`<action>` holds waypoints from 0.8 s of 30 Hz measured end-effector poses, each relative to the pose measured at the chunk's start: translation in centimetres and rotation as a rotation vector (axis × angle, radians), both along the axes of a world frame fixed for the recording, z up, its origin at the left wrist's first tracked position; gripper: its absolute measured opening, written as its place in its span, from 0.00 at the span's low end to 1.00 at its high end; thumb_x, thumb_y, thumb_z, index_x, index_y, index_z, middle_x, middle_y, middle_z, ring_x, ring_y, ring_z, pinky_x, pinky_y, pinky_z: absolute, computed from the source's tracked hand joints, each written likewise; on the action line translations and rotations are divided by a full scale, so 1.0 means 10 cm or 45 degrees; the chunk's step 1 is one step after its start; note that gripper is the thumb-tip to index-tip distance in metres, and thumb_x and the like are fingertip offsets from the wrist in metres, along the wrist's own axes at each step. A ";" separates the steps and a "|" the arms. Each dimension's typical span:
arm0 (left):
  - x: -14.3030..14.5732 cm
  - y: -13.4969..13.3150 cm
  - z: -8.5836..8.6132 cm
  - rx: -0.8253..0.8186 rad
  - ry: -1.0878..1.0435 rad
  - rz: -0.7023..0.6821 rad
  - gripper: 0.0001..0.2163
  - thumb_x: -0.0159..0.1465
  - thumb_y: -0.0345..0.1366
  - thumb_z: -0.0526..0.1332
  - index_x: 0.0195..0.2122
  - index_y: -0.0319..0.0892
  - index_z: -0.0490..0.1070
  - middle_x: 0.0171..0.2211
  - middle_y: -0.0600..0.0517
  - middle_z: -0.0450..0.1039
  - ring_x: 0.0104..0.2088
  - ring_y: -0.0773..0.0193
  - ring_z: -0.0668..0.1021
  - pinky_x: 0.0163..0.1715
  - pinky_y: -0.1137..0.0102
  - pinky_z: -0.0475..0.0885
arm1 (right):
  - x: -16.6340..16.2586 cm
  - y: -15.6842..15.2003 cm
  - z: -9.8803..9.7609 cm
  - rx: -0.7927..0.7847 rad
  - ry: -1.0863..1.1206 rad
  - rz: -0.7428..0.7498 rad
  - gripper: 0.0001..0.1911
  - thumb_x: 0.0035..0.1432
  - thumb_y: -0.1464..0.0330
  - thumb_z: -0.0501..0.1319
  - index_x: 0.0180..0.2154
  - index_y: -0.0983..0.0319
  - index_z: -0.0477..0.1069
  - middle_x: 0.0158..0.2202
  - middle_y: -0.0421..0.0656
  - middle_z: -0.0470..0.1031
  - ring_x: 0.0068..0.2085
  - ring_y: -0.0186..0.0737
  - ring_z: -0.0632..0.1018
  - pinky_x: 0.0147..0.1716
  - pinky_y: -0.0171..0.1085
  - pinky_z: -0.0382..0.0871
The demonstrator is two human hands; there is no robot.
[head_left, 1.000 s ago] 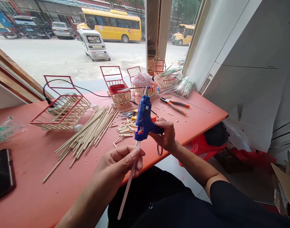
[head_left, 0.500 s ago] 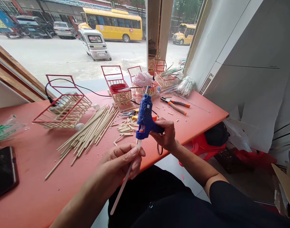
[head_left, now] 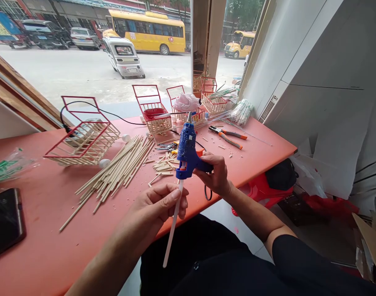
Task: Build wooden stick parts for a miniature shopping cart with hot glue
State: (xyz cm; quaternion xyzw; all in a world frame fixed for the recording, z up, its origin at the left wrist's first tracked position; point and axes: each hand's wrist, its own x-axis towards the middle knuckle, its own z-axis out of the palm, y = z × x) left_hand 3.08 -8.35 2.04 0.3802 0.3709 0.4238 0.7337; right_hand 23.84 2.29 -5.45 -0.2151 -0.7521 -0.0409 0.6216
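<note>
My right hand [head_left: 215,174] is closed round the handle of a blue glue gun [head_left: 187,146], whose metal nozzle points up and away from me. Between the thumb and fingers of my left hand [head_left: 164,202] is a long whitish glue stick [head_left: 171,234]. Its upper end meets the rear opening of the gun; how deep it sits inside I cannot tell. The stick's lower end hangs free over my lap. Both hands are above the table's front edge. Behind the gun lie short cut wooden sticks [head_left: 165,165].
Long wooden sticks [head_left: 116,168] lie on the red table [head_left: 52,230]. Around them are a small stick-built cart [head_left: 83,142], a second cart [head_left: 157,121], orange-handled pliers [head_left: 227,135], a phone [head_left: 5,222] and a bag of green ties [head_left: 7,168]. A window stands behind.
The glue stick's free lower end has swung right, bringing the stick more upright and more in line with the gun. My left hand still pinches it, and the gun is almost unmoved.
</note>
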 end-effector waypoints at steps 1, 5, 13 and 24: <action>-0.01 0.01 0.00 0.003 0.001 -0.009 0.13 0.64 0.47 0.79 0.35 0.41 0.87 0.30 0.49 0.79 0.29 0.67 0.77 0.34 0.73 0.76 | 0.00 0.00 0.00 0.006 -0.005 0.001 0.16 0.77 0.57 0.65 0.59 0.55 0.67 0.43 0.43 0.83 0.42 0.41 0.88 0.38 0.39 0.84; -0.04 0.03 0.03 -0.013 -0.007 -0.013 0.13 0.62 0.47 0.80 0.34 0.41 0.87 0.27 0.50 0.77 0.28 0.67 0.76 0.32 0.73 0.76 | -0.01 0.01 0.01 -0.004 0.020 0.057 0.17 0.76 0.59 0.67 0.59 0.55 0.67 0.42 0.43 0.83 0.42 0.41 0.87 0.37 0.38 0.83; 0.03 0.08 0.07 -0.013 -0.011 -0.008 0.15 0.60 0.47 0.82 0.33 0.40 0.86 0.28 0.49 0.79 0.27 0.68 0.78 0.31 0.74 0.77 | -0.01 -0.06 0.01 -0.254 0.101 0.031 0.18 0.72 0.53 0.69 0.54 0.54 0.68 0.44 0.42 0.81 0.40 0.40 0.85 0.36 0.38 0.79; 0.06 0.25 0.01 0.356 0.424 0.303 0.15 0.64 0.49 0.77 0.44 0.44 0.85 0.36 0.49 0.85 0.36 0.62 0.83 0.37 0.71 0.80 | 0.02 0.10 0.39 -1.381 0.717 0.890 0.33 0.57 0.42 0.77 0.42 0.55 0.62 0.30 0.32 0.70 0.25 0.28 0.61 0.28 0.32 0.55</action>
